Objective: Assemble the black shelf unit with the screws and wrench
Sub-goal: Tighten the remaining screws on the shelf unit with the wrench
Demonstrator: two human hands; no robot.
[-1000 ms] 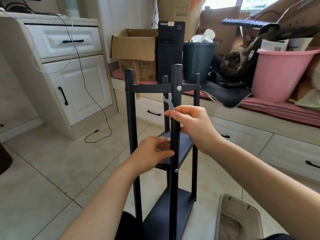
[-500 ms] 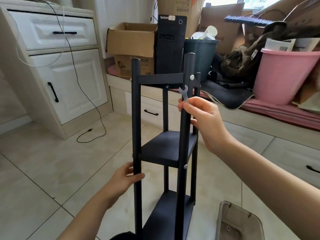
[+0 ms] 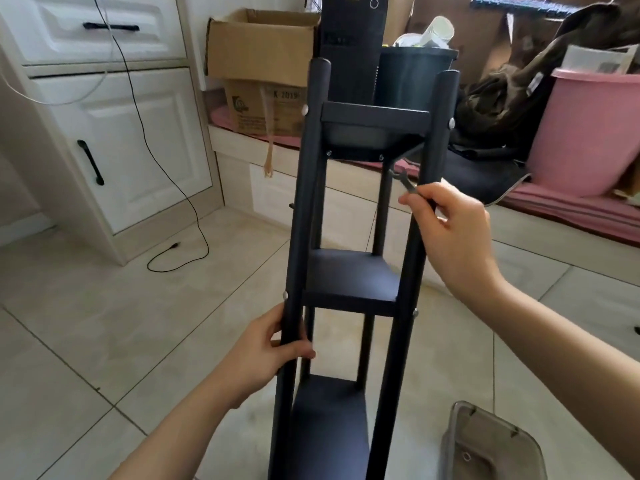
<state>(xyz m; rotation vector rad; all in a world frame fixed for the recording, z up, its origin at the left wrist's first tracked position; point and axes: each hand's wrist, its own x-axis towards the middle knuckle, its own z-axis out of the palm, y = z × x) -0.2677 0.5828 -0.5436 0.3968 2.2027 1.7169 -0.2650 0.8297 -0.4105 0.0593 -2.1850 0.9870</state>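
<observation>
Shelf stands upright at centre because our left hand wraps its seven-o'clock post to steady it, while our right hand pinches the wrench near two o'clock.

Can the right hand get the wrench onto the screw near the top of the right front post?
Probably yes. The right hand pinches the wrench just below that screw, and nothing lies between them.
</observation>
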